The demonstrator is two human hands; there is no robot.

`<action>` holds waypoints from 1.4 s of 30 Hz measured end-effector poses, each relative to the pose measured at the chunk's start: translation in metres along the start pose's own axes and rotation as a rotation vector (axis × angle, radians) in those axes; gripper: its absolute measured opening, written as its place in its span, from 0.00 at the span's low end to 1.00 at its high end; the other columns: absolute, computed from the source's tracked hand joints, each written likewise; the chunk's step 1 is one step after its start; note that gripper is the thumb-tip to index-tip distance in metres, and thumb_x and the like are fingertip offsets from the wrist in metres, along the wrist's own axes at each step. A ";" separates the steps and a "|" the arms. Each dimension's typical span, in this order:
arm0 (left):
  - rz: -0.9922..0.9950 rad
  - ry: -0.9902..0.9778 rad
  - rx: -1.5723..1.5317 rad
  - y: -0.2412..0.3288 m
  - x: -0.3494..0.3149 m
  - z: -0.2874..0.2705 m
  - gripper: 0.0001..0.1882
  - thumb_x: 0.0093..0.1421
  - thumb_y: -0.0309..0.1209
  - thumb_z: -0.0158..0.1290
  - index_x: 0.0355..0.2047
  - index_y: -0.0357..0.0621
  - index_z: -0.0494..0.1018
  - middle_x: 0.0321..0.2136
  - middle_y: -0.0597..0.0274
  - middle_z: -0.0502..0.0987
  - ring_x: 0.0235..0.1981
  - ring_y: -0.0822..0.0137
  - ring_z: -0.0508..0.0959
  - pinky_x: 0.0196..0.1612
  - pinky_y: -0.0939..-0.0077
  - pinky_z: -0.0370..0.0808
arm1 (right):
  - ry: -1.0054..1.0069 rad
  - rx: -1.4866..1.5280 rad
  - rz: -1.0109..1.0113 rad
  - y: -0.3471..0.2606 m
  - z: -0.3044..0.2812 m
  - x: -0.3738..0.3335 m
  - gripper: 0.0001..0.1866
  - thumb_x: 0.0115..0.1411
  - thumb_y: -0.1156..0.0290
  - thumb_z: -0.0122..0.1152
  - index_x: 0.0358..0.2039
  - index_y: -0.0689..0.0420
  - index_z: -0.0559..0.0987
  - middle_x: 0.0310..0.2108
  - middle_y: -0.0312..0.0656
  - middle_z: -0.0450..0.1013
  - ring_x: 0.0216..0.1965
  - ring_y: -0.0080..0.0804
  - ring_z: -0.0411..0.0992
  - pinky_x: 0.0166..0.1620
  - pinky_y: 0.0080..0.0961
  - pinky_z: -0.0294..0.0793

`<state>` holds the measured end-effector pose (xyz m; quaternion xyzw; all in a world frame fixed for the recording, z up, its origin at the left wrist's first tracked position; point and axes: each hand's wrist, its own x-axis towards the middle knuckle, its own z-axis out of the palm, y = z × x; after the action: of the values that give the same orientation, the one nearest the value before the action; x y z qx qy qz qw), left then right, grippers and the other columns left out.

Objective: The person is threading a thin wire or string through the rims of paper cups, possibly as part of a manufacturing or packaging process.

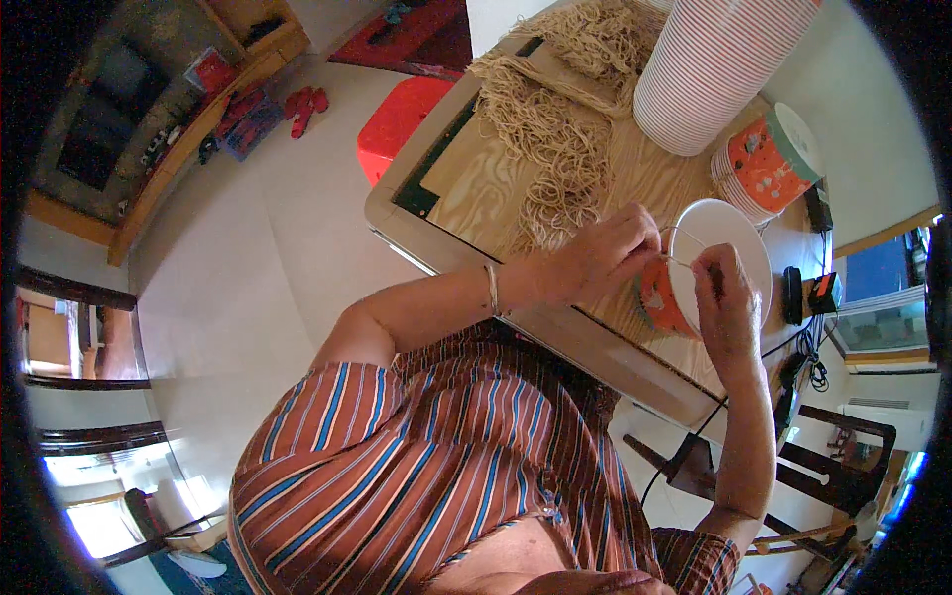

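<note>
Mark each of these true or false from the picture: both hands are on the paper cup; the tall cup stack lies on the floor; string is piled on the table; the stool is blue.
1. Both the left hand and right hand are on the orange paper cup. True.
2. The tall cup stack lies on the floor. False: it is on the wooden table.
3. The string pile is on the table. True.
4. The stool is blue. False: it is red.
</note>
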<state>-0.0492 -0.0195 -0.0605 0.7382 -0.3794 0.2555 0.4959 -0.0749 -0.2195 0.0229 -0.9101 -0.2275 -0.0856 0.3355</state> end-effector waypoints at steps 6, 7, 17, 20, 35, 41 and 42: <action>-0.124 0.047 -0.068 0.007 -0.013 0.013 0.09 0.59 0.24 0.52 0.38 0.39 0.65 0.32 0.54 0.69 0.33 0.52 0.74 0.35 0.64 0.73 | 0.089 0.019 -0.013 -0.008 0.005 0.002 0.03 0.61 0.77 0.53 0.34 0.59 0.69 0.26 0.48 0.71 0.27 0.44 0.72 0.32 0.34 0.72; -0.145 0.065 -0.071 0.007 -0.014 0.015 0.09 0.59 0.24 0.52 0.38 0.39 0.65 0.32 0.53 0.70 0.33 0.52 0.75 0.35 0.64 0.74 | 0.089 0.018 -0.015 -0.009 0.005 0.002 0.03 0.61 0.77 0.53 0.34 0.59 0.69 0.26 0.48 0.71 0.27 0.44 0.72 0.32 0.34 0.72; -0.196 0.037 -0.153 0.022 0.008 -0.010 0.09 0.58 0.29 0.56 0.37 0.39 0.71 0.32 0.59 0.72 0.31 0.66 0.76 0.35 0.74 0.75 | 0.093 0.022 -0.045 -0.013 0.001 0.009 0.03 0.62 0.76 0.54 0.35 0.59 0.70 0.27 0.46 0.72 0.26 0.37 0.73 0.33 0.30 0.73; -0.278 0.007 -0.199 0.031 0.015 -0.009 0.06 0.58 0.28 0.57 0.34 0.41 0.74 0.32 0.61 0.75 0.36 0.65 0.77 0.41 0.72 0.74 | 0.089 0.032 -0.031 -0.014 0.001 0.011 0.04 0.61 0.76 0.54 0.35 0.59 0.70 0.27 0.46 0.73 0.27 0.36 0.73 0.33 0.30 0.73; -0.169 0.056 -0.193 0.019 0.013 0.002 0.09 0.54 0.27 0.59 0.32 0.39 0.71 0.30 0.58 0.70 0.28 0.62 0.75 0.32 0.70 0.73 | 0.061 0.194 0.114 -0.011 0.003 0.009 0.04 0.61 0.75 0.56 0.34 0.59 0.71 0.26 0.43 0.73 0.26 0.30 0.72 0.32 0.27 0.73; -0.265 0.010 -0.182 0.025 0.014 -0.004 0.06 0.55 0.27 0.58 0.31 0.41 0.72 0.30 0.58 0.74 0.34 0.61 0.76 0.38 0.69 0.73 | 0.053 0.226 0.166 -0.005 0.003 0.009 0.04 0.61 0.74 0.55 0.34 0.59 0.71 0.26 0.43 0.72 0.27 0.29 0.71 0.33 0.26 0.72; -0.267 0.010 -0.181 0.026 0.014 -0.004 0.06 0.55 0.27 0.58 0.31 0.41 0.72 0.30 0.58 0.74 0.34 0.61 0.76 0.38 0.69 0.73 | 0.062 0.212 0.170 -0.004 0.004 0.008 0.04 0.62 0.74 0.55 0.34 0.59 0.71 0.26 0.43 0.72 0.27 0.29 0.71 0.33 0.27 0.72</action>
<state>-0.0620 -0.0258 -0.0343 0.7329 -0.2969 0.1557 0.5920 -0.0694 -0.2114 0.0243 -0.8825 -0.1471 -0.0605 0.4426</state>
